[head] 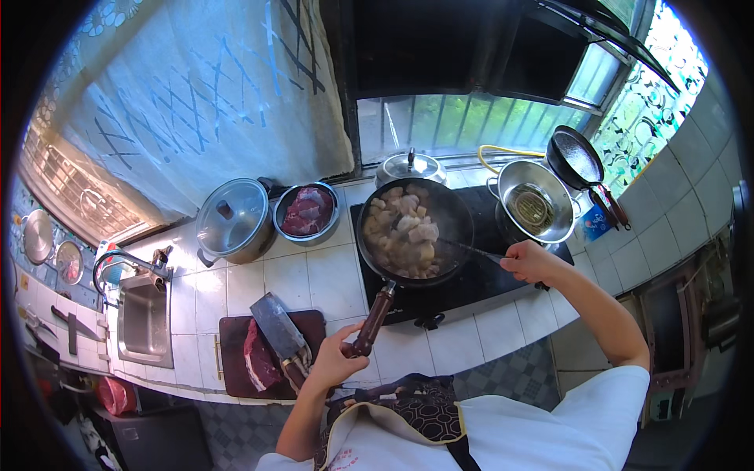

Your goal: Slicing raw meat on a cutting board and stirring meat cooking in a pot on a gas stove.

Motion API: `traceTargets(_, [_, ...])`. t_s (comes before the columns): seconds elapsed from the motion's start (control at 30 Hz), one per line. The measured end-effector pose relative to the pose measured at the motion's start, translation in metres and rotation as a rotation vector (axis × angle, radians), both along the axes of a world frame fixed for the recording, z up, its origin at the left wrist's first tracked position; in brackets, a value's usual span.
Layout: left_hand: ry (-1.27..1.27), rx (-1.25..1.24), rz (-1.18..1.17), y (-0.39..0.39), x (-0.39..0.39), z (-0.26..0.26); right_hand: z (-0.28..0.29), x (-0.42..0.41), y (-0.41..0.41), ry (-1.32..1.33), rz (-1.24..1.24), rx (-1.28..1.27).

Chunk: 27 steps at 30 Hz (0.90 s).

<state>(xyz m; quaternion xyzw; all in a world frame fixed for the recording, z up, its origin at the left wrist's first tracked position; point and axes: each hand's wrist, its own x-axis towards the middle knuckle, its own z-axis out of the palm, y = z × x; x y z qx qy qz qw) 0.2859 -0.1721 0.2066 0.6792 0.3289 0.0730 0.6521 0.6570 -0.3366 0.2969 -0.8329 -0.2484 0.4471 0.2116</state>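
A dark frying pan (459, 206) stands on the black gas hob (424, 306), filled with pale and browned chunks of meat (421, 229), some heaped on a turner. My left hand (339, 359) grips the pan's brown handle (377, 312) near its end. In my right hand (527, 262) is the dark handle of the turner (471, 249), whose blade is hidden among the meat. Left of the pan handle, a cleaver (277, 324) and a strip of raw red meat (259, 359) lie on a dark cutting board (232, 344).
A steel bowl of raw meat (306, 212) and a lidded pot (232, 221) stand left of the hob. On its right is a two-handled steel pan (533, 203) with liquid, near dark pans (577, 156). A lidded pot (410, 168) stands behind; the sink (144, 324) is far left.
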Motion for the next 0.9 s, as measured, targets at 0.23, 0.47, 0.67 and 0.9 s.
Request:
traceTargets(0.23, [-0.011,0.007,-0.006,0.006,0.0,0.004,0.033,-0.034,-0.024,-1.054,0.409,0.086])
traceTargets(0.47, [0.006,0.014,-0.058,0.016,-0.004,0.009,0.031,-0.035,0.001,-1.695,0.644,0.101])
traceTargets(0.67, [-0.036,0.031,-0.066,0.013,-0.002,0.009,-0.006,0.0,0.076,-1.904,0.682,0.215])
traceTargets(0.9, [-0.027,0.027,-0.032,0.008,-0.003,0.007,0.045,-0.011,0.106,-1.356,0.925,-0.098])
